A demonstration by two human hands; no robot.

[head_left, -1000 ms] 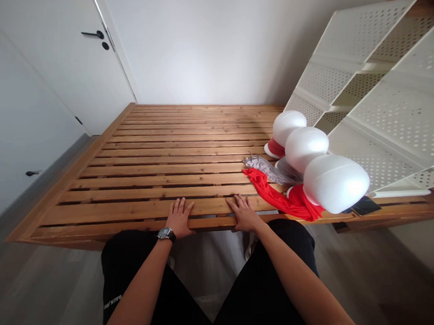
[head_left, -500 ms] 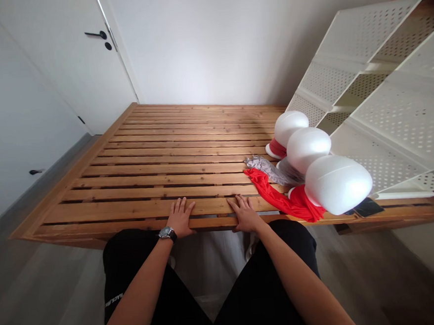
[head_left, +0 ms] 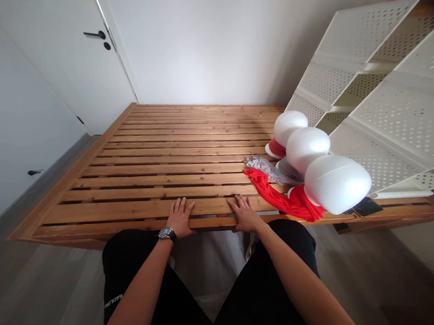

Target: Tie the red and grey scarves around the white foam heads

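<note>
My left hand (head_left: pixel 180 218) lies on the front edge of a slatted wooden bed base (head_left: pixel 112 209), fingers spread, with a watch (head_left: pixel 166 233) on its wrist. Resting on the same edge, my right hand (head_left: pixel 245 213) is open too and holds nothing. To its right stand three white foam mannequin heads in a slanting row: a near head (head_left: pixel 339 183), a middle head (head_left: pixel 308 148) and a far head (head_left: pixel 291 126). A bright red scarf (head_left: pixel 279 198) wraps the near neck and trails over the slats. A grey scarf (head_left: pixel 267 169) hangs from the middle one, and dark red cloth (head_left: pixel 276 147) circles the far one.
White perforated panels (head_left: pixel 386 136) rise on the right behind the heads. A dark phone-like object (head_left: pixel 367 206) lies beside the near head. A white wall (head_left: pixel 201 44) borders the bed base at the back, and a door with a black handle (head_left: pixel 96 34) is at the left.
</note>
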